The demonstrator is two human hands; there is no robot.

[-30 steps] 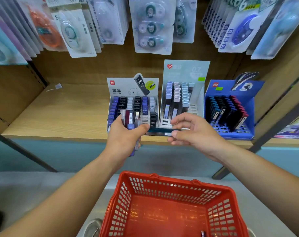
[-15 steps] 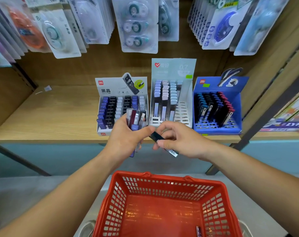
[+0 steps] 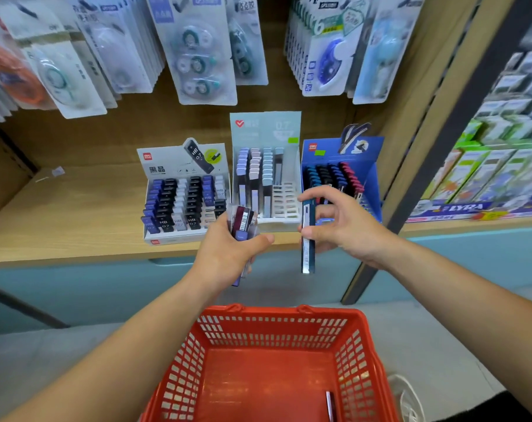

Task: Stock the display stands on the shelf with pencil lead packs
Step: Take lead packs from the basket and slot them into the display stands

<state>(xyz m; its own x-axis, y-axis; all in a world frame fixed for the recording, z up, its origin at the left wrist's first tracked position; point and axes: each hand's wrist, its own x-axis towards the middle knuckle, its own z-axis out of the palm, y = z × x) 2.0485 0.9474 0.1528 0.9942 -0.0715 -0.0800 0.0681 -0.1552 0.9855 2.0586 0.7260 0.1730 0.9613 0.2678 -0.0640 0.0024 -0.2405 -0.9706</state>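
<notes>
Three display stands sit on the wooden shelf: a white one at the left full of dark and purple packs, a pale grey one in the middle partly filled, and a blue one at the right. My left hand grips a bundle of lead packs in front of the white and grey stands. My right hand pinches a single dark teal lead pack, held upright just in front of the blue stand.
A red basket sits below my arms, with one pack left on its floor. Blister-packed correction tapes hang above the shelf. A dark upright post and a neighbouring shelf of boxes lie to the right.
My right hand drew the teal pack out of the left hand's bundle, turned it from level to upright and carried it right toward the blue stand. The left hand stayed put.
</notes>
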